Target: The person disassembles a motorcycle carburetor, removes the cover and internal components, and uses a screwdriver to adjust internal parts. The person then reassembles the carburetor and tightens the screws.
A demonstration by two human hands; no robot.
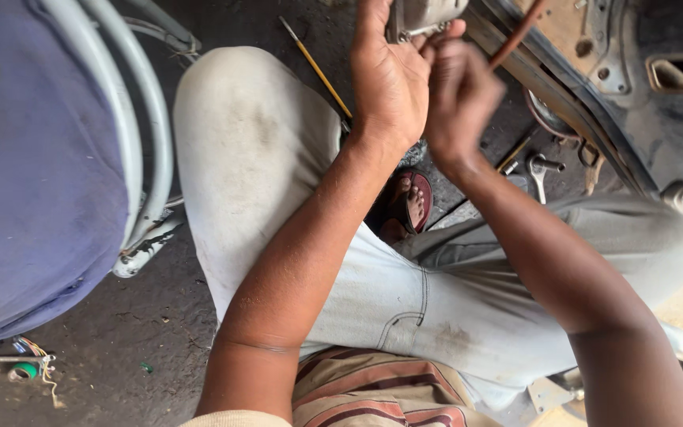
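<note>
fingers of the left hand (389, 75) are closed around a small grey metal part (424, 16) at the top edge of the view, thumb and fingertips pinching its lower rim. just right of them, the right hand (460, 99) is curled shut on a thin reddish-brown rod or cable (515, 35) that slants up and away from the knuckles; motion blur hides exactly how the tips sit on it. the two hands touch, and the rod's lower end meets the grey part between them, though whether it is already seated in the part cannot be told. as a judgement, the joining work looks midway: both pieces are in hand, nothing set down.

below the fingers lie pale grey trousers (278, 158) and a foot in a dark red sandal (409, 202). left of the left hand, a yellow-handled slim tool (318, 67) rests on the dark oily floor (160, 316). below the right hand, a steel spanner (539, 174) lies on that floor, beside a rusty dark vehicle panel (634, 87).

no container shows; a green tape roll (24, 370) and loose coloured wires (37, 352) lie far lower left, near a blue-covered seat (33, 158).
</note>
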